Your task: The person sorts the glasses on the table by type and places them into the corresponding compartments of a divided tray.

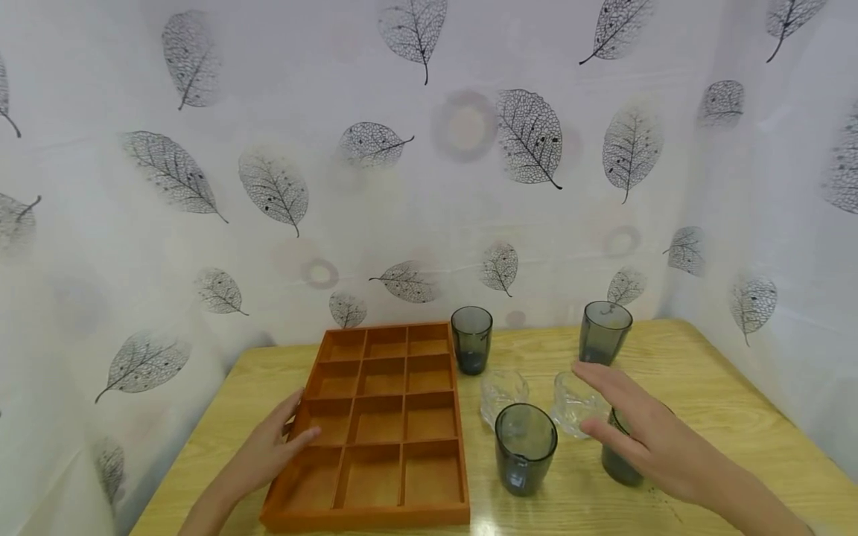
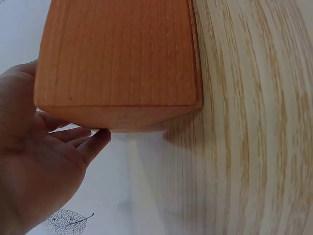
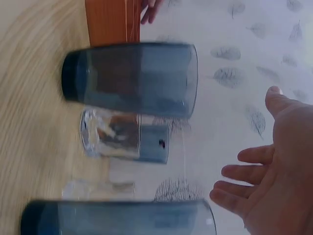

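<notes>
So the left hand [image 1: 264, 447] is on the orange-brown wooden tray [image 1: 365, 517], holding it by the left side: thumb over the rim, fingertips against the outer wall. In the left wrist view those fingertips touch the wood, a bit in from the tray's near left corner. The grip is narrow, basically just that one wall, with the rest of the tray stretching off to the right of it. The tray sits left of center on the tabletop [image 1: 724, 387], its back side up by the far edge, and it's split into twelve compartments, three across and four deep.

The right hand [image 1: 657, 439] is holding nothing. It's wide, thumb well apart from the fingers, up in the air over the right half of the tabletop. From the head view it partly covers the front right gray glass [image 1: 620, 465], but the right wrist view shows no contact with any glass there.

Other stuff: the front left gray glass [image 1: 526, 454] stands near the tray's right side, and the back left gray glass [image 1: 472, 342] is just beside its far right corner. The back right gray glass [image 1: 603, 335] is near the far edge. Between those two rows are the left clear glass [image 1: 503, 391] and the right clear glass [image 1: 570, 406].
</notes>
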